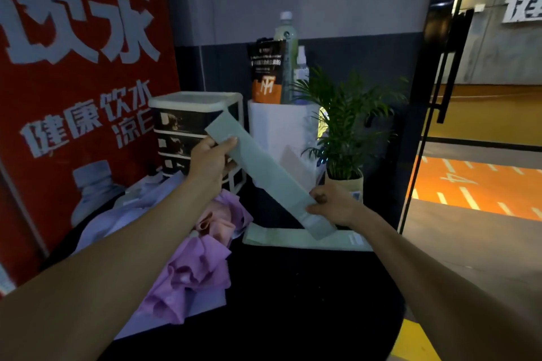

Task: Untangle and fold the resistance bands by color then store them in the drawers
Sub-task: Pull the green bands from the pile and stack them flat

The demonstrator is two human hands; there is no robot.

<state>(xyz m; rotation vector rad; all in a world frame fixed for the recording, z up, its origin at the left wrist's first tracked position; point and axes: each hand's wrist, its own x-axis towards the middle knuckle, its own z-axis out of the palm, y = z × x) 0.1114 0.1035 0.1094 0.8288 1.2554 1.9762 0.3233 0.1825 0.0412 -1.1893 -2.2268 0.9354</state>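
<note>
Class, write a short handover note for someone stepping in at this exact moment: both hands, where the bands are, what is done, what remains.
Left hand pinches the upper end of the green band; right hand grips its lower end, holding it flat and slanted above the black table.
One pale green band lies flat on the table.
Purple and pink bands lie tangled in a pile.
Drawer unit appears shut.
Left: fold the held band, sort the pile, store everything.
</note>
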